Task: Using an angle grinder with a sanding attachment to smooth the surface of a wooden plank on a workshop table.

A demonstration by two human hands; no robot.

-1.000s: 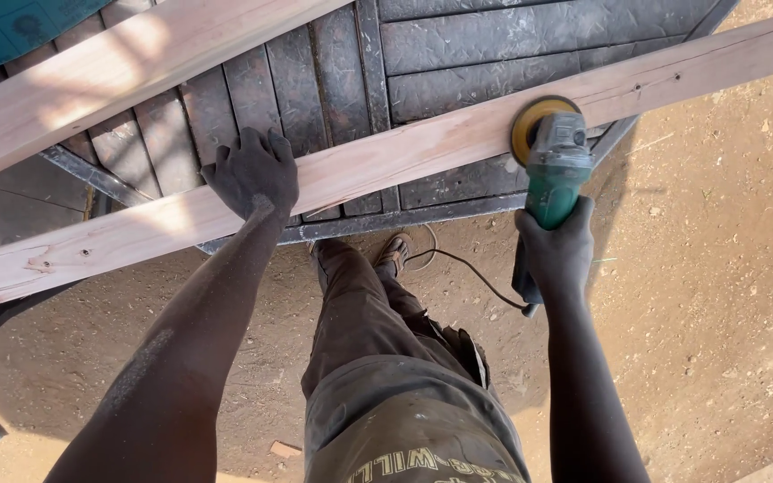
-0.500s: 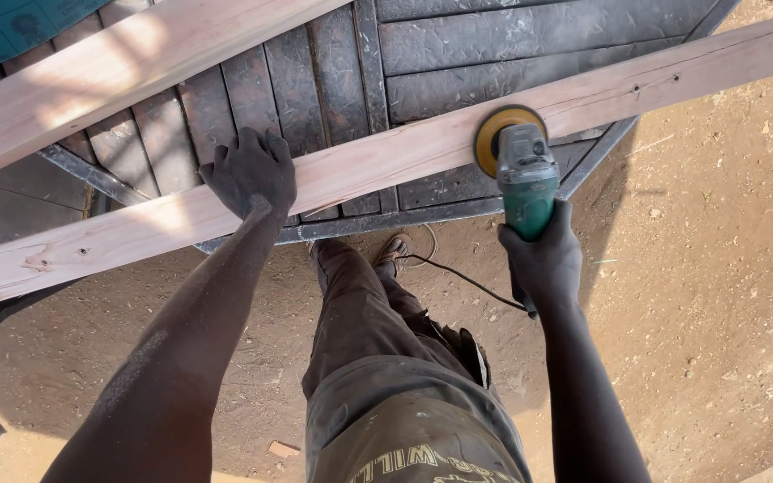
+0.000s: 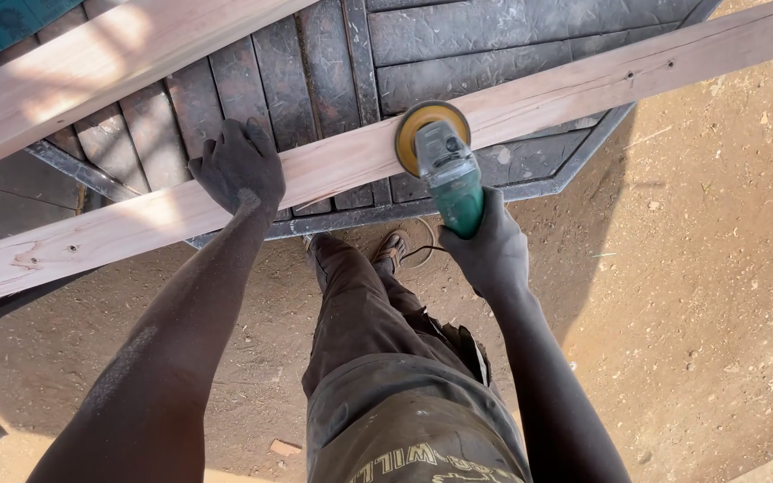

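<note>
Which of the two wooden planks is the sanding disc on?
The nearer plank, under the left hand, with the sander on it; the farther plank lies untouched.

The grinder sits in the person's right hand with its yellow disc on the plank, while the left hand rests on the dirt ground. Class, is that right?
Not quite. In the head view the left hand presses on the plank, not the ground. The rest holds: the right hand holds the grinder, yellow disc on the plank.

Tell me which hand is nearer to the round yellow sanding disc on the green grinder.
Right. The right hand grips the green grinder just behind the round yellow sanding disc. The left hand presses flat on the long pale wooden plank, well away along it.
</note>
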